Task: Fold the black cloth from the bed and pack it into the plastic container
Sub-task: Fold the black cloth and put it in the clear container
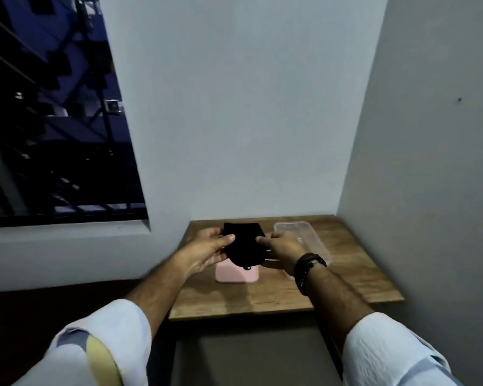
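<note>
Landmark: wooden table (pixel 346 274), set in the corner where 2 pale walls meet.
Black cloth (pixel 244 243): held up over the table's middle, folded small, a short cord end dangling from its lower edge.
Left hand (pixel 209 252): pinched on the cloth's left edge, thumb on the front face, fingers behind it.
Right hand (pixel 283 247): pinched on the cloth's right edge, fingertips on the front, palm turned down over the table.
Plastic container (pixel 304 235): clear, rectangular, lying on the table's right half, just beside the right hand; near end hidden behind that wrist.
Pink object (pixel 236 275): flat, rounded corners, lying on the table right under the cloth; top part covered by it.
Bracelet (pixel 307 270): dark, beaded, around the right wrist, over the table's right side.
Sleeves (pixel 388 349): pale, pushed up both forearms, nearer the camera than the table's front edge.
Window (pixel 53 107): dark, barred, on the wall left of the table and higher than it.
Contact between cloth and container: none visible.
</note>
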